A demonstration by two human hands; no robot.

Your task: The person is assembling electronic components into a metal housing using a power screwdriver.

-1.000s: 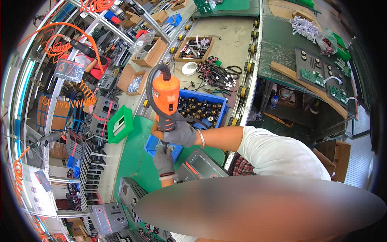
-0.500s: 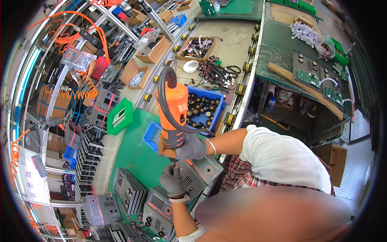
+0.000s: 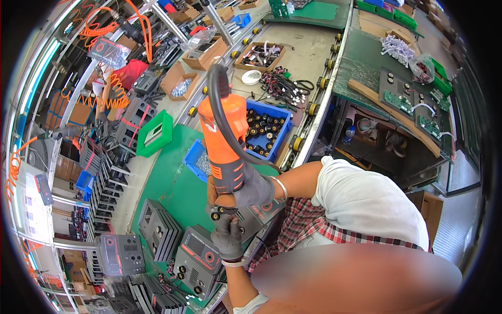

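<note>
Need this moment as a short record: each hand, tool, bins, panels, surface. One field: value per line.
Right hand: grey-gloved right hand, bare fingertips, wrapped around the tool
Tool: orange power driver, roughly upright, thick black cable at top
Left hand: grey-gloved left hand, fingers at black round fittings just below the driver; grip unclear
Bins: large blue bin of black fittings; small blue bin of small metal hardware; green bin
Panels: grey control panel, upright stack of grey panels
Surface: green work surface
</note>
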